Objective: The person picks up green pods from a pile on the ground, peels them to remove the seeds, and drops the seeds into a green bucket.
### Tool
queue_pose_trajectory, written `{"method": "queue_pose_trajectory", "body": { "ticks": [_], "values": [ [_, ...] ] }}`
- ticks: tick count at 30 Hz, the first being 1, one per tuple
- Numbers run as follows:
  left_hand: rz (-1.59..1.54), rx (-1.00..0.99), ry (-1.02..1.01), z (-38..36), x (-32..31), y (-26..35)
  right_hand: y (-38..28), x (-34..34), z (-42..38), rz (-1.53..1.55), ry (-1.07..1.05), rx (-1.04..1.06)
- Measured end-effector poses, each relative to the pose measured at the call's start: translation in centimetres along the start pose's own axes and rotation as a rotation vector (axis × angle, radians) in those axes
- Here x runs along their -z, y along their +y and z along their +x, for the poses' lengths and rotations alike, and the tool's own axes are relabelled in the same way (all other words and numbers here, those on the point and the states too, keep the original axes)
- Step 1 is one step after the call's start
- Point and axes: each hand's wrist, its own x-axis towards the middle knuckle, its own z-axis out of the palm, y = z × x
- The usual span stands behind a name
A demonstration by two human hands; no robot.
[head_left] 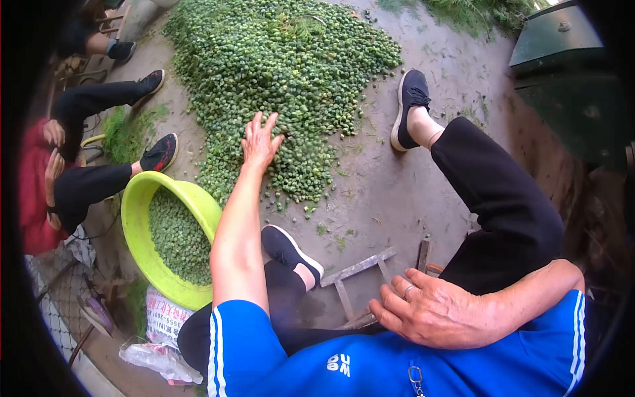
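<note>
While left hand (pixel 259 142) spread open on green pods (pixel 284 73), yellow-green basin (pixel 135 225) beside, right hand (pixel 430 311) empty.

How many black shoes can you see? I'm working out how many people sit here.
5: one right of the pile, one by the basin, three at the left. Others may be hidden.

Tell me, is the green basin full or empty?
Partly full. The green basin holds a layer of small green pods, with its inner wall bare above them up to the rim.
</note>
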Motion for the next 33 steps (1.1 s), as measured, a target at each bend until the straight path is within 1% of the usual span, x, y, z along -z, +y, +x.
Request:
{"method": "queue_pose_trajectory", "body": {
  "ticks": [1,2,5,6,9,11,12,13,15,16,17,19,21,22,23,25,26,28,29,31,32,33],
  "values": [
    [0.071,-0.038,-0.02,-1.2,-0.2,-0.2,-0.1,0.0,0.0,0.003,0.003,0.007],
    [0.061,-0.039,-0.071,-2.2,-0.3,-0.4,-0.3,0.0,0.0,-0.004,-0.01,0.014],
    [0.129,-0.087,-0.125,-4.4,0.7,-0.8,-0.6,-0.1,-0.1,-0.008,-0.033,0.023],
    [0.166,-0.064,-0.087,-4.8,0.8,-1.0,-0.6,-0.2,0.0,-0.016,-0.04,0.025],
    [0.169,0.161,0.063,-4.4,1.2,-2.9,-0.6,-0.1,0.0,-0.041,-0.043,0.014],
    [0.086,0.238,0.144,-4.8,1.8,-3.6,-0.7,-0.3,0.0,-0.039,-0.026,0.003],
    [0.111,0.235,0.184,-4.7,2.6,-2.7,-0.7,-0.3,0.0,-0.051,-0.031,0.005],
    [0.11,0.233,0.182,-4.4,2.4,-2.3,-0.7,-0.3,0.0,-0.065,-0.034,0.006],
    [-0.122,0.038,0.192,-3.5,2.0,-1.4,-0.8,-0.3,0.1,-0.06,-0.041,0.012],
    [-0.122,-0.026,0.223,-3.3,1.3,-0.3,-0.8,-0.3,0.1,-0.055,-0.051,0.02],
    [-0.116,-0.081,0.206,-2.9,0.2,0.5,-0.8,-0.4,0.1,-0.051,-0.054,0.019],
    [-0.061,-0.071,0.072,-3.4,-1.2,3.5,-0.8,-0.5,0.3,-0.059,-0.026,0.009],
    [0.102,-0.085,0.061,-4.9,-1.7,6.1,-0.9,-0.2,0.4,-0.076,-0.028,0.008],
    [0.058,-0.093,0.043,-5.3,-2.6,6.2,-0.9,-0.1,0.4,-0.094,-0.027,0.01],
    [0.014,-0.151,0.09,-6.2,-3.4,6.0,-0.9,-0.2,0.4,-0.095,-0.026,0.007],
    [-0.073,-0.101,0.058,-7.2,-5.2,4.9,-0.9,-0.7,0.5,-0.118,0.066,0.018],
    [-0.071,-0.101,0.059,-7.6,-6.0,3.9,-1.0,-0.7,0.5,-0.119,0.068,0.019],
    [-0.296,-0.051,0.139,-8.1,-7.3,1.7,-1.2,-0.8,0.5,-0.089,0.028,0.014],
    [-0.261,-0.024,0.186,-8.2,-7.9,1.0,-1.3,-1.2,0.6,-0.094,0.034,0.017],
    [-1.29,0.524,-0.094,-8.9,-5.8,1.6,-1.3,-1.6,1.0,-0.105,0.043,0.012],
    [-1.595,0.581,-0.032,-9.7,-4.5,2.1,-1.3,-1.0,1.3,-0.068,0.001,-0.005],
    [-1.594,0.57,-0.019,-10.5,-3.1,2.5,-1.2,-1.1,1.7,-0.08,0.008,-0.001]
  ]
}}
